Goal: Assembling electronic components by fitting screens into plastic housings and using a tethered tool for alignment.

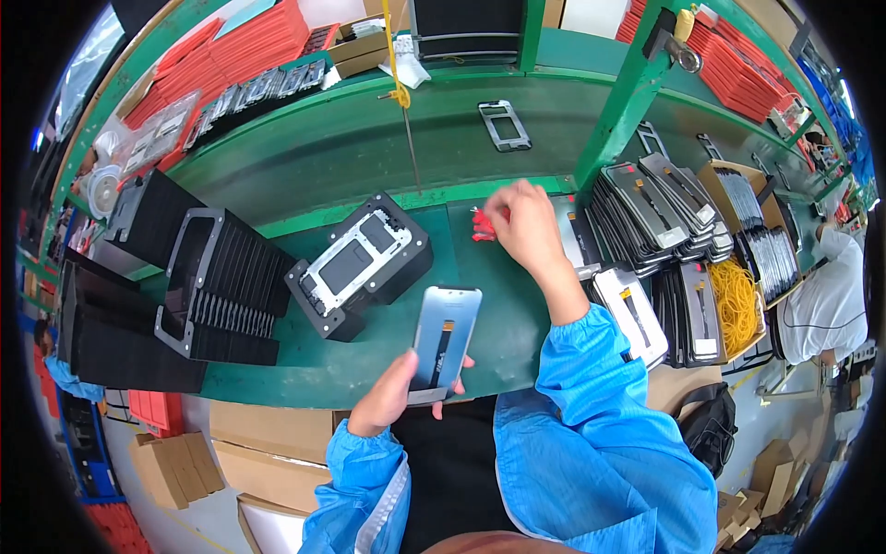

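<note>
My left hand [388, 395] grips a phone display panel [459, 325] by its lower end, above the table's near edge. The panel's silvery back faces up, with a dark flex cable and a small copper-coloured patch. Further off, my right hand [528, 226] is curled with its fingers closed, at a small pile of red pieces [483, 228]. What its fingertips hold, if anything, is too small to make out. Left of the panel, a black block fixture [415, 263] carries a light metal phone frame [329, 273].
Black fixture trays [238, 268] stand stacked at the left. Stacked display panels [637, 208] lie at the right, beside a box with yellow bands [736, 305]. A green post [623, 102] rises behind them. Another phone frame [505, 126] lies on the conveyor [351, 148].
</note>
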{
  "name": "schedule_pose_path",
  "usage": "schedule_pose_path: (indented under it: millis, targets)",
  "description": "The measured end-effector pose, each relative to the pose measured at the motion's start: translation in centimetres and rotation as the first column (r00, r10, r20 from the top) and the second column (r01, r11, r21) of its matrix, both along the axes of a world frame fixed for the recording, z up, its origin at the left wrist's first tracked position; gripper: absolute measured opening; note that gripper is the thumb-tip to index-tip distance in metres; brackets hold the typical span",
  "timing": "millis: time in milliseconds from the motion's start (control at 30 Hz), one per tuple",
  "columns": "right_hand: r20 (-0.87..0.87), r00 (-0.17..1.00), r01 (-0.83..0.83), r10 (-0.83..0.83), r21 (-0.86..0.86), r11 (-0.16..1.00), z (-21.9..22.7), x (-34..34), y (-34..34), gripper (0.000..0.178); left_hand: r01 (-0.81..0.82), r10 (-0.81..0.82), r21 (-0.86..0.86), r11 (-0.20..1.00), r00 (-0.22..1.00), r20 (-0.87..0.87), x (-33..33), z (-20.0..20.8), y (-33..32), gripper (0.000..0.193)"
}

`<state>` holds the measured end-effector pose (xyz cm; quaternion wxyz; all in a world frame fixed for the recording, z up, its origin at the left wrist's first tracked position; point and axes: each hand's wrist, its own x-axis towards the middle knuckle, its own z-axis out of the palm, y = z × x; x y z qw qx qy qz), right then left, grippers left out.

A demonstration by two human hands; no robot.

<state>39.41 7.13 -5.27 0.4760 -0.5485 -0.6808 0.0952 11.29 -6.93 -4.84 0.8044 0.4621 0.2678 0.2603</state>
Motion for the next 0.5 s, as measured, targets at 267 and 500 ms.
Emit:
schedule_pose_path:
  millis: [267,500]
  targets:
    - [-0.426,0.83,-0.398,0.359,-0.003,0.917,2.7,-4.3,-2.3,0.021,-0.419,0.398,0.019,0.908,0.875,0.276,0.0,2.3,1.1,0.069]
    - [-0.796,0.297,-0.954,0.528,-0.272,0.127,4.0,-7.7,-5.3,0.035,-0.55,0.533,0.125,0.826,0.833,0.149,-1.7,0.0,1.4,0.079]
